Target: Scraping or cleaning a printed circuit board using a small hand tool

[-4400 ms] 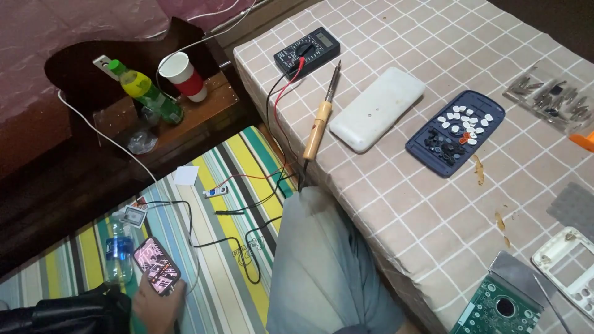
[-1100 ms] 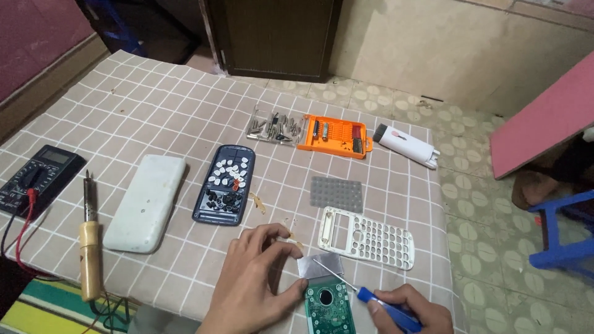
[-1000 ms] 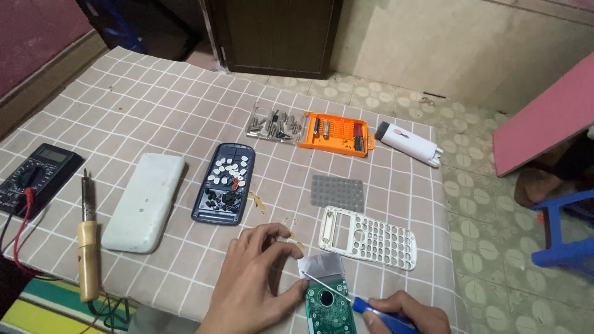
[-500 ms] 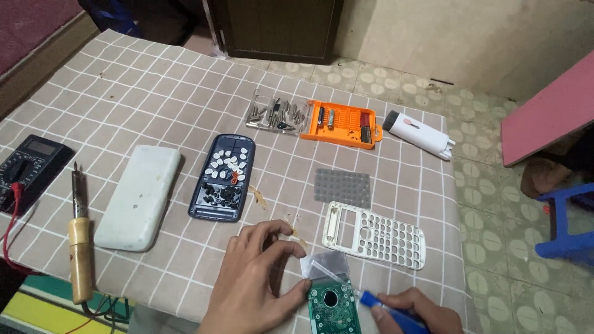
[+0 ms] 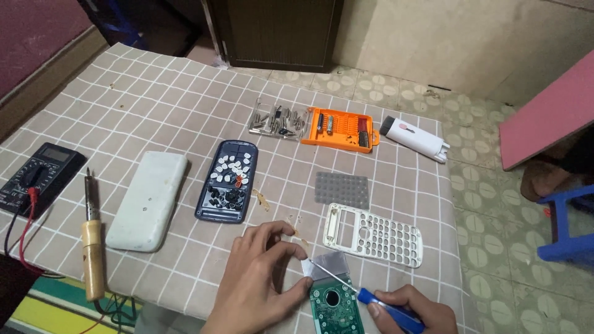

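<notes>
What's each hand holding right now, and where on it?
Right hand grips the screwdriver by its blue handle. Left hand holds nothing; its fingertips press the green circuit board at its top-left edge.

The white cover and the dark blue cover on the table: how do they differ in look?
The white cover is plain and closed-side up, with nothing on it; the blue cover lies open-side up and holds loose white and dark keys. The white cover looks wider than the blue cover. Both are long, rounded shells lying flat side by side on the checked cloth.
</notes>
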